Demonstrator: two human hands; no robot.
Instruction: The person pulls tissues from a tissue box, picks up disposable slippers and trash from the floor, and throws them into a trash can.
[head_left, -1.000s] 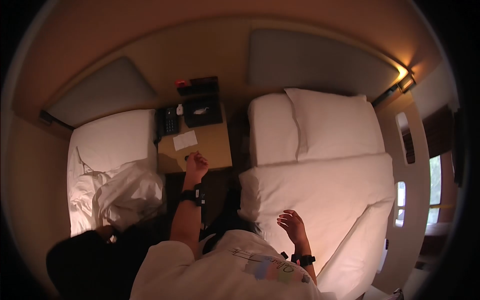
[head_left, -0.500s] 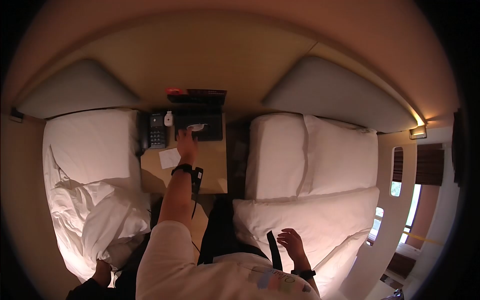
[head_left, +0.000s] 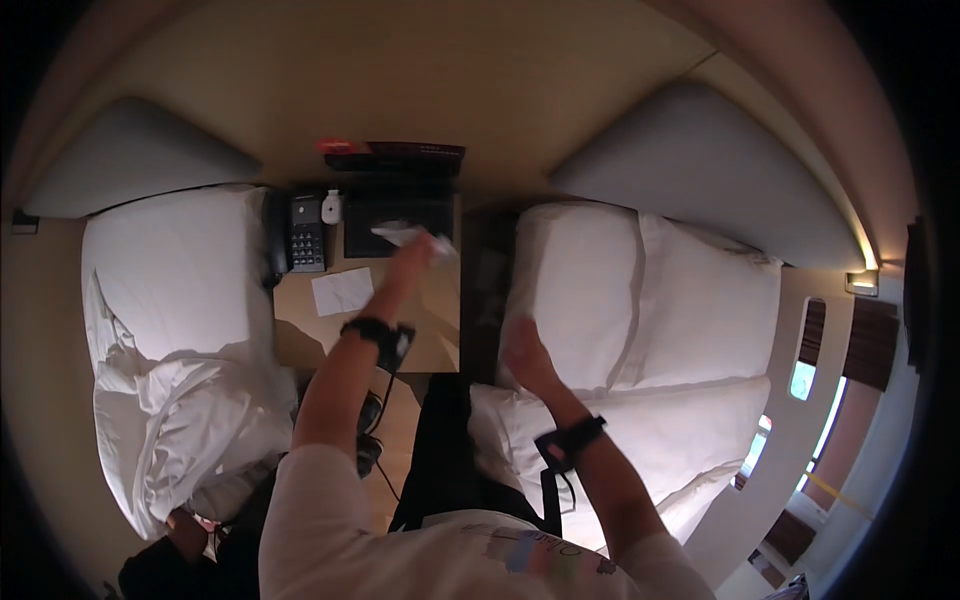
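My left hand (head_left: pixel 415 252) is over the right part of the nightstand (head_left: pixel 420 330), closed on a white tissue (head_left: pixel 440 247) and blurred by motion. Just left of it, more white tissue (head_left: pixel 396 232) sticks out of the black tissue box (head_left: pixel 365 222). My right hand (head_left: pixel 525 355) hangs above the edge of the right bed, nearest to its pillow, also blurred; its fingers cannot be made out. A paper sheet (head_left: pixel 342 291) lies on the nightstand left of my left forearm.
A black phone (head_left: pixel 306 235) and a small white bottle (head_left: pixel 332 207) stand at the nightstand's back left. Beds with pillows (head_left: pixel 180 270) flank it. Another person's hand (head_left: pixel 188 535) rests by the left bed's crumpled sheet. A cable hangs below my left wrist.
My left hand has gone from the paper sheet to the tissue box, then right with a tissue. My right hand has risen and moved forward. The view has shifted.
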